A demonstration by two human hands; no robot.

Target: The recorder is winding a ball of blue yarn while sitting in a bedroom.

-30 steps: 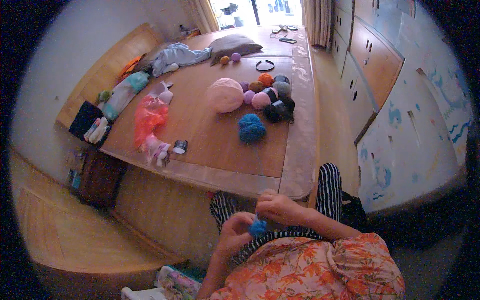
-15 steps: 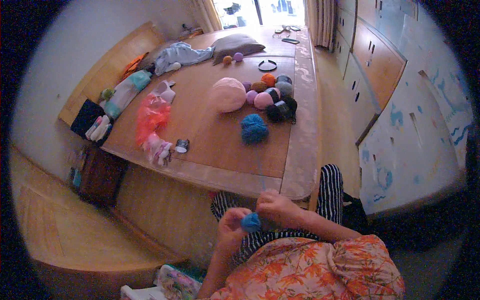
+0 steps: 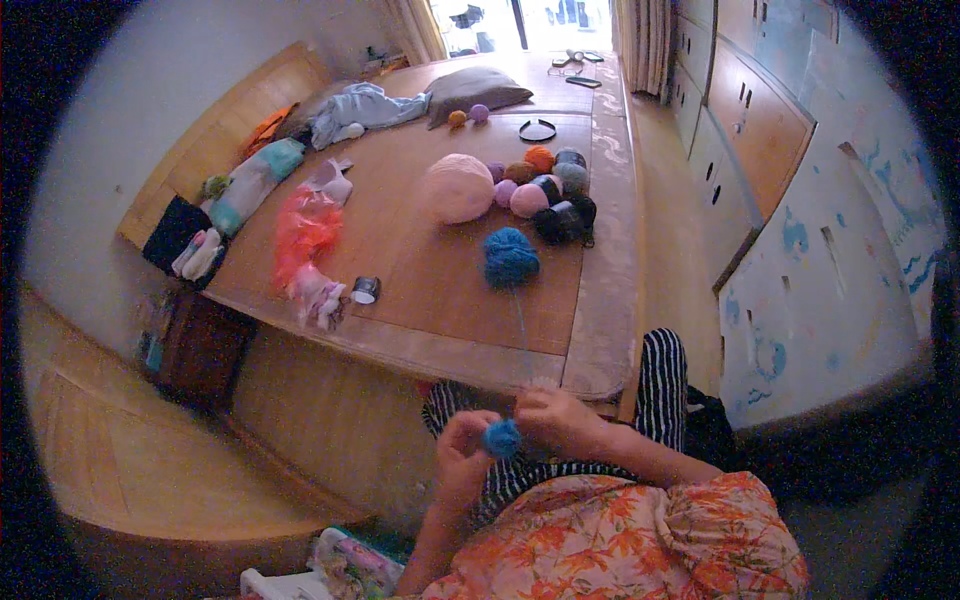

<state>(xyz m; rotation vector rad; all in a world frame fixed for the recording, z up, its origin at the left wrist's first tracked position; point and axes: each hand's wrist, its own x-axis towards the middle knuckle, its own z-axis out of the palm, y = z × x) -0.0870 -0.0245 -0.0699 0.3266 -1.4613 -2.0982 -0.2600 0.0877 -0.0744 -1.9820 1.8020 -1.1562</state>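
Above my lap, my left hand (image 3: 466,446) grips a small blue yarn ball (image 3: 501,438) with its fingers closed round the near side. Just right of it, my right hand (image 3: 550,412) is closed on the blue yarn strand (image 3: 522,335). That strand runs over the bed's front edge to a larger, loose blue yarn skein (image 3: 510,258) lying on the mat. Behind the skein sit a black yarn ball (image 3: 558,223), a big pale pink yarn ball (image 3: 459,188) and several smaller balls in orange, brown, grey, pink and purple.
The bed (image 3: 400,290) spreads out before me. On its left lie a coral plastic bag (image 3: 308,232), a small round container (image 3: 366,290) and rolled bedding (image 3: 258,185). A headband (image 3: 537,130) and a grey pillow (image 3: 478,95) are farther back. Cabinets (image 3: 750,130) line the right wall.
Both hands have shifted very slightly upward, and the small blue ball has turned a little between them. The skein stays in place on the bed.
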